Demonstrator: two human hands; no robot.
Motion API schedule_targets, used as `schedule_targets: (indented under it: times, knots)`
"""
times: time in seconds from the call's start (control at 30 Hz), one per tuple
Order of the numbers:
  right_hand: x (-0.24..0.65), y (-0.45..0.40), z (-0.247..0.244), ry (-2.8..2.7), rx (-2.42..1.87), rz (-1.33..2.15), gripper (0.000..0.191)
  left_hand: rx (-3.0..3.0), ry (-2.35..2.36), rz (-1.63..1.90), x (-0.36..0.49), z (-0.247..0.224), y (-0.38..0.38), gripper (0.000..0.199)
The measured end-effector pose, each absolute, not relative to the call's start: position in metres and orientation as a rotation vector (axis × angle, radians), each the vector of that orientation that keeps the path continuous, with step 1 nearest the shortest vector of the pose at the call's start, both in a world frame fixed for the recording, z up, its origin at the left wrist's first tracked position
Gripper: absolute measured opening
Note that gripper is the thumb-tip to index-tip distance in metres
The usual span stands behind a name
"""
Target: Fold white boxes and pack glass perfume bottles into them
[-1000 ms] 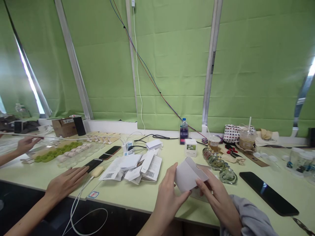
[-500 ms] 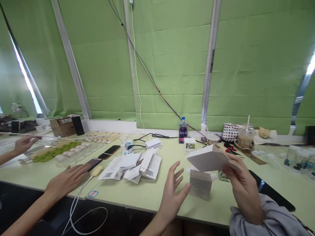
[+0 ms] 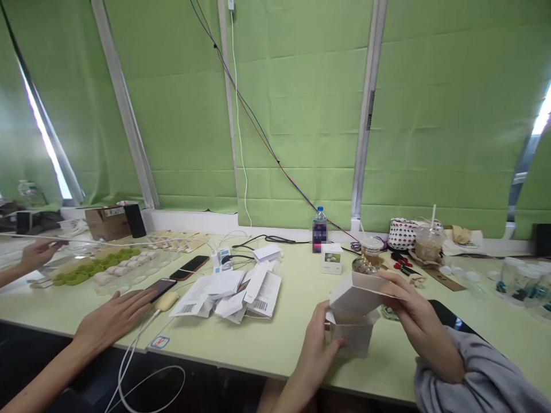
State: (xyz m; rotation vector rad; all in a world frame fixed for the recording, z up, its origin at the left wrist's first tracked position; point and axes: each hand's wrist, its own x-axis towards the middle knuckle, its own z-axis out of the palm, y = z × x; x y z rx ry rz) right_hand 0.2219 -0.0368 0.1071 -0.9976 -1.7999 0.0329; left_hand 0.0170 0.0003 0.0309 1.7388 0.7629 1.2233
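- My left hand [image 3: 315, 351] grips the open white box [image 3: 353, 339] at its left side, with the thumb on the near face and the fingers around the left edge.
- My right hand [image 3: 414, 321] pinches the right end of a folded white card piece [image 3: 353, 297], held tilted over the box opening. I cannot tell whether its lower edge enters the box.
- The open white box stands upright on the near part of the table [image 3: 297, 338], right of centre.
- Just beyond my right hand, glass dishes [image 3: 364, 265] are partly hidden; a black phone [image 3: 455, 316] lies to the right, partly covered by my forearm.
- On the far side of the box stand a small white box with a green picture [image 3: 332, 260] and, behind it, a blue-capped bottle [image 3: 319, 230].
- Left of my hands lies a heap of white cartons [image 3: 232, 293], with a power strip [image 3: 221, 261] behind it.
- Farther left, a co-worker's hand [image 3: 114, 316] rests at the near end of a phone [image 3: 162, 288].
- Far right: a lidded cup with a straw [image 3: 429, 245] and clear jars [image 3: 519, 278].
- Far left: a green tray [image 3: 101, 268] and a cardboard box [image 3: 107, 223].
- Green blinds [image 3: 301, 103] form the background.
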Motion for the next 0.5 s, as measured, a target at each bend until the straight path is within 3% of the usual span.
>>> schedule_targets:
  times: [0.5]
  knots:
    - [0.2285, -0.0462, 0.1145, -1.991, -0.987, 0.184, 0.027, 1.766, 0.889, 1.261, 0.0057, 0.0293, -0.0089, 0.057]
